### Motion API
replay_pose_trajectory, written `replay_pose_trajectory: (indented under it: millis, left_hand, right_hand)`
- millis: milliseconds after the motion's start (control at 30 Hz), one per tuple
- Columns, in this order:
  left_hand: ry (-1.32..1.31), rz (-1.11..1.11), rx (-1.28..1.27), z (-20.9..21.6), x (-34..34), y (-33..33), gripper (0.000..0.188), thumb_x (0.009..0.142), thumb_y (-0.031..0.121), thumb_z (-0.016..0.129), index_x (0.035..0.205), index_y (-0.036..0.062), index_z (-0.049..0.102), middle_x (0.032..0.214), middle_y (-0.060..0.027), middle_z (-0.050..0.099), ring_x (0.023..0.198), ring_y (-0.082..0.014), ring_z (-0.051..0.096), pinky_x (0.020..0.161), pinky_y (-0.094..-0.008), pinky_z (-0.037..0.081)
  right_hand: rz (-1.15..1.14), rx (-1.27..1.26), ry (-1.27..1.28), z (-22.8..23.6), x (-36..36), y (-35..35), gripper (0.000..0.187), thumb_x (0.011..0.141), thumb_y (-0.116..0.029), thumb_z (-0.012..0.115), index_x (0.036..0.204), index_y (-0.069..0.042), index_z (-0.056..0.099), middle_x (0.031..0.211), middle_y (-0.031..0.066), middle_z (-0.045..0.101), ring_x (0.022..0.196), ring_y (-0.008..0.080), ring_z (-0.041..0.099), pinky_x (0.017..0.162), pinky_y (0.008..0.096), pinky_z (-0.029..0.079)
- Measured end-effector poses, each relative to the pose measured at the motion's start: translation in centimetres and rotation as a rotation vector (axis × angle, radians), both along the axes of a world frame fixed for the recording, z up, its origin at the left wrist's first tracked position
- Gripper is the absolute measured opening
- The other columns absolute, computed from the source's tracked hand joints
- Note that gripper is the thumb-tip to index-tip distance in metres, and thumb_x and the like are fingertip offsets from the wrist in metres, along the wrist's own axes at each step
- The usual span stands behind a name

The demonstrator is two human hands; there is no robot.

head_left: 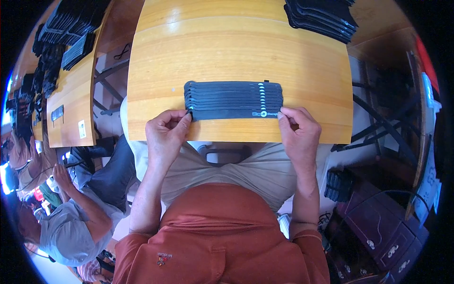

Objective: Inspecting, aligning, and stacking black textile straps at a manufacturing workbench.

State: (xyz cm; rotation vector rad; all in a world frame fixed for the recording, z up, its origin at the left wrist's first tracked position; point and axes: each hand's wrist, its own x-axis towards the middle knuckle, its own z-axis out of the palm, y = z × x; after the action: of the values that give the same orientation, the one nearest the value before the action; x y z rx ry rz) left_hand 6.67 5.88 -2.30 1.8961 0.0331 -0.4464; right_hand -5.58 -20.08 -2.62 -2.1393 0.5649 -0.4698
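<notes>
Several black fabric straps (pixel 222 94) lie overlapped in a fanned row near the front edge of the wooden table (pixel 236 57). Each shows a small pale mark toward its right end, and these line up in a column. The nearest black strap (pixel 222 114) carries white print at its right. My left hand (pixel 165 135) pinches this strap's left end between thumb and forefinger. At the opposite end, my right hand (pixel 300 132) has its thumb and forefinger closed on the right corner. Both forearms reach in from below.
A pile of black straps (pixel 324 18) sits at the table's far right corner. Another wooden table (pixel 73 111) on the left bears stacks of black straps (pixel 71 23). A seated person (pixel 75 227) is close at my left. Dark drawers (pixel 383 227) stand at right.
</notes>
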Motion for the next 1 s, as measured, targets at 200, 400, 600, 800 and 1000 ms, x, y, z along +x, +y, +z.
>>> replay_pose_trajectory:
  millis: [200,400,600,800,1000]
  left_hand:
    - [0.006,0.016,0.0,0.2,-0.1,-0.1,0.011,0.094,0.006,0.072,0.097,-0.0051,0.072,0.07,-0.0017,0.066,0.058,-0.0038,0.055,0.05,-0.0193,0.044]
    - [-0.015,0.016,0.014,0.0,-0.1,-0.2,0.012,0.093,0.006,0.072,0.096,-0.0054,0.072,0.071,-0.0018,0.066,0.059,-0.0044,0.056,0.051,-0.0199,0.044]
    - [-0.071,-0.021,0.029,-0.8,-0.1,0.3,0.013,0.094,0.008,0.072,0.099,-0.0044,0.072,0.076,-0.0022,0.067,0.059,-0.0058,0.058,0.05,-0.0201,0.046]
    - [-0.092,-0.02,0.01,-1.1,-0.1,0.3,0.012,0.094,0.006,0.072,0.098,-0.0045,0.072,0.075,-0.0017,0.066,0.057,-0.0051,0.056,0.048,-0.0202,0.043]
    - [-0.052,0.011,0.017,-0.6,-0.2,0.3,0.013,0.092,0.006,0.073,0.098,-0.0057,0.072,0.073,0.0,0.066,0.061,-0.0031,0.054,0.053,-0.0197,0.044]
  right_hand:
    - [0.001,-0.031,0.011,0.2,0.1,0.2,0.006,0.084,-0.001,0.069,0.091,0.0,0.069,0.079,0.013,0.064,0.066,0.0264,0.065,0.063,0.0375,0.052]
    - [0.015,-0.045,0.019,0.3,-0.2,-0.1,0.007,0.084,0.0,0.068,0.091,0.0,0.068,0.08,0.0131,0.063,0.066,0.0264,0.065,0.063,0.038,0.052]
    - [0.001,0.043,-0.008,0.5,-1.0,-0.3,0.016,0.084,0.004,0.065,0.099,0.002,0.068,0.091,0.0141,0.066,0.071,0.0237,0.068,0.066,0.0343,0.054]
    - [-0.011,-0.004,-0.026,1.0,-1.3,0.6,0.018,0.084,0.004,0.065,0.102,0.002,0.068,0.098,0.014,0.067,0.076,0.0247,0.069,0.068,0.0348,0.055]
    - [0.085,-0.373,-0.096,0.1,-0.6,1.3,0.02,0.084,-0.002,0.071,0.104,-0.002,0.069,0.103,0.0112,0.065,0.086,0.0296,0.067,0.07,0.0396,0.056]
